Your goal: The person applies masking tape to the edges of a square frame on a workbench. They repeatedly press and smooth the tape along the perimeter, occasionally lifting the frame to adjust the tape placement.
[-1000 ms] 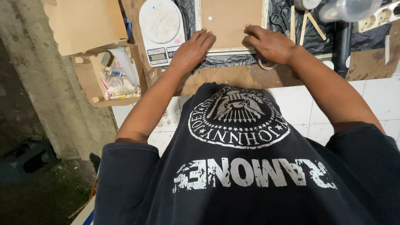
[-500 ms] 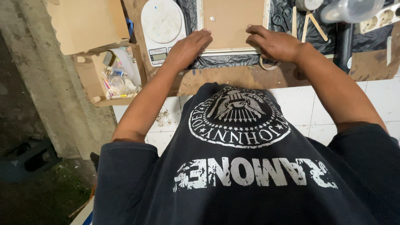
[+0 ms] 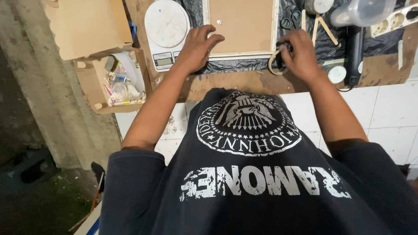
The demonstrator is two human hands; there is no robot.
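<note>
Two hands are seen from the head camera. The left hand (image 3: pixel 196 48) is laid, fingers spread, on the framed brown board's (image 3: pixel 240 22) lower corner; the right hand (image 3: pixel 302 55) is closed around a small dark object (image 3: pixel 282 47) beside a tape ring (image 3: pixel 274 63).

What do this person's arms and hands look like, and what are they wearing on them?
Both arms are bare from above the elbow down. The left hand and right hand wear no gloves, and no rings or watch show. The short sleeves belong to a dark T-shirt with a worn white round emblem and lettering printed on its front.
</note>
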